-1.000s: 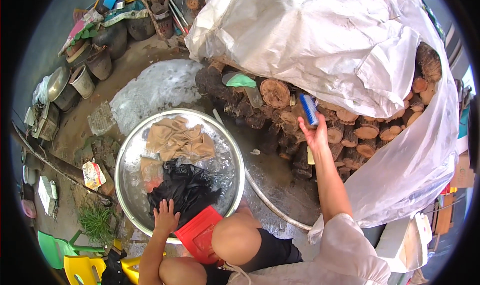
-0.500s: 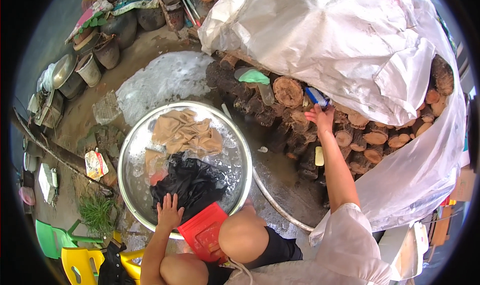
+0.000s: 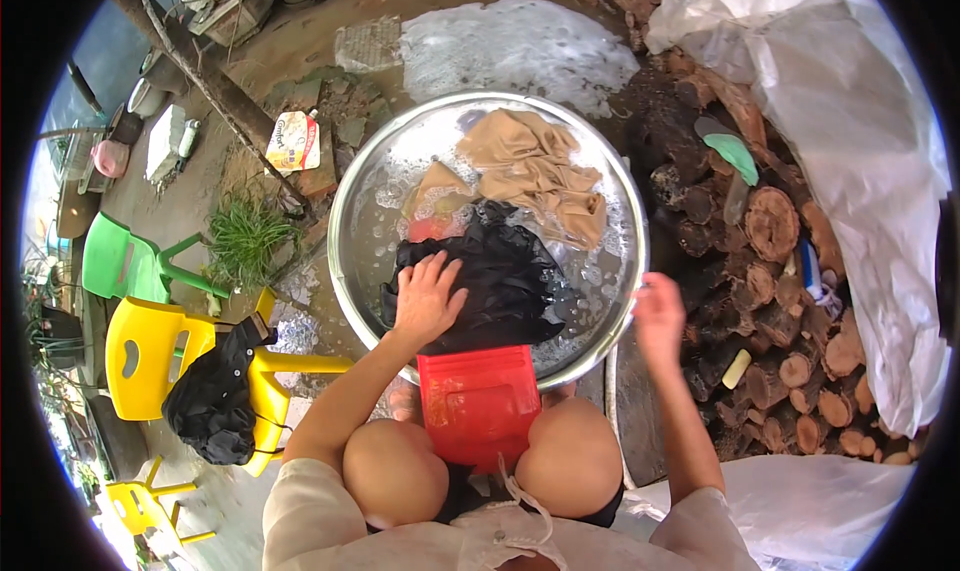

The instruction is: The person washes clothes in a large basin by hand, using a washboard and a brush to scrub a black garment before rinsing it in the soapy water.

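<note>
Resting open on black cloth [image 3: 500, 296] is the left hand [image 3: 428, 299] (right hand [image 3: 660, 321], near basin [image 3: 338, 221], too blurred to tell).

We see a shiny metal basin [image 3: 337, 241], wrinkled black cloth [image 3: 505, 286] and, near, a glossy red plastic board [image 3: 478, 401]. At right, the wooden logs [image 3: 772, 224] look rough.

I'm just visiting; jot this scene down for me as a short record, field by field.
Basin: round, silvery, holding sudsy water, tan cloth and black cloth
Left hand: resting on the black cloth
Right hand: blurred, near the basin's right rim; touch unclear
Red board: at the basin's near rim
Log pile: right, bearing a blue brush and yellow bar
</note>
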Demonstrator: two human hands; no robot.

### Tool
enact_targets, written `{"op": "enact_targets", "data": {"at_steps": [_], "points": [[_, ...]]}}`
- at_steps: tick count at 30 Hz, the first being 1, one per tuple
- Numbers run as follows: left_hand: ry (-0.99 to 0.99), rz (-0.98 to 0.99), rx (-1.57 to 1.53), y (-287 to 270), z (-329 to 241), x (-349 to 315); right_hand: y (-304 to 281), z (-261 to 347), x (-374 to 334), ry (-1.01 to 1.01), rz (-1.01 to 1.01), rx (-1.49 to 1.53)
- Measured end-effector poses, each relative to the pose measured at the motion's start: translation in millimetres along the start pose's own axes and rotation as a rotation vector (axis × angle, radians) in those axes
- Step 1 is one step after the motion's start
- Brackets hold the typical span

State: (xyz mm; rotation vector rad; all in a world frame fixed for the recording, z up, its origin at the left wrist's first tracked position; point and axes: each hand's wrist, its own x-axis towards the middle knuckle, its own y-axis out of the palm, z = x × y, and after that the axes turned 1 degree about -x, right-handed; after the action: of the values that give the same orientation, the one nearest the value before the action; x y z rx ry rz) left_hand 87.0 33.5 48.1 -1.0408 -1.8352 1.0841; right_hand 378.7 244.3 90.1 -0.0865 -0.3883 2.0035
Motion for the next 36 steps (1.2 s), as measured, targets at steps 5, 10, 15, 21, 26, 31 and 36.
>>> {"op": "enact_targets", "data": {"at_steps": [5,10,15,21,26,31,36], "points": [[0.273,0.294,0.161,31.1,-5.3,25.3,126.0,-32.5,17.7,-0.421,0.616,-0.711],[-0.008,0.306,0.102,69.1,28.1,44.3,169.7,-89.9,43.6,-0.179,0.709,-0.680],[-0.128,0.455,-0.142,75.5,43.9,82.0,160.2,-139.5,86.1,0.665,0.625,0.278],[-0.401,0.054,0.186,75.0,72.5,55.4,207.3,-93.3,76.1,0.700,0.511,-0.115],[-0.381,-0.074,-0.654,73.6,-23.5,89.9,208.2,-30.1,72.0,0.556,0.372,0.538],[0.271,-0.158,-0.588,32.2,-90.1,68.1,181.4,-18.3,69.9,0.744,0.358,0.894],[-0.007,-0.166,0.028,49.2,29.5,85.6,202.9,-12.8,34.6,0.803,0.331,0.729]]}}
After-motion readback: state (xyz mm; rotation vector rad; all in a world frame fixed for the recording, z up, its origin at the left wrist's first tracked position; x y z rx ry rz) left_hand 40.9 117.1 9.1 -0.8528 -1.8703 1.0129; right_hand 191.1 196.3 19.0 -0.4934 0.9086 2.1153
